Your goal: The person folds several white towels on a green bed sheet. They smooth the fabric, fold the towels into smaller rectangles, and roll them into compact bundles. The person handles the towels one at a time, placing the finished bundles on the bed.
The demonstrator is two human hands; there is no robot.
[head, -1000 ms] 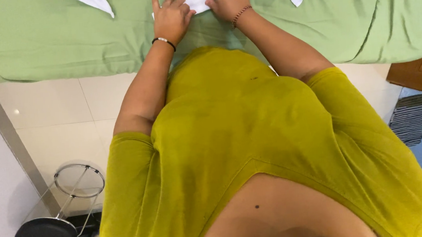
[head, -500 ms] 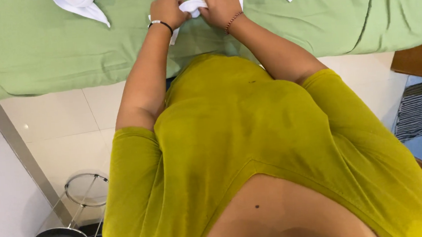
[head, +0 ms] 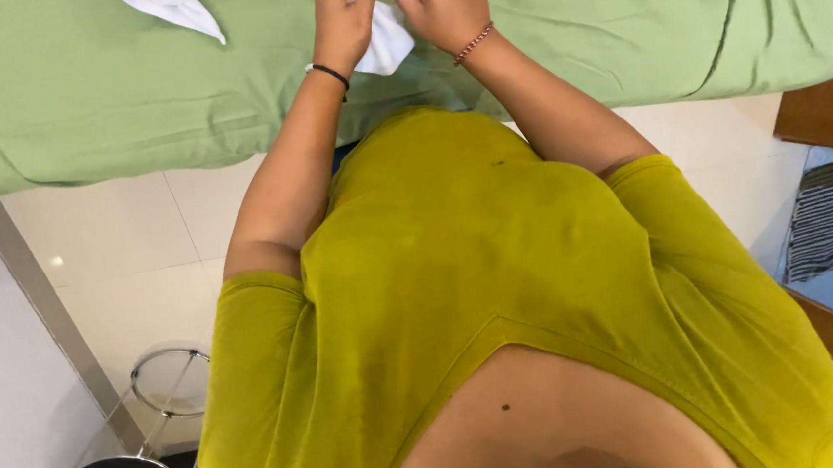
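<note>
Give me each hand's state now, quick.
Left hand: closed on the white cloth.
Right hand: closed on the same cloth.

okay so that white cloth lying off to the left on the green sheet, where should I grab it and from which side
Take the left white cloth by its pointed corner, which trails toward you and lies flat on the green sheet, probably the easiest part to pinch. Come from the near edge with the left hand, which is closer. Both hands now hold the middle white cloth, so one must let go first.
</note>
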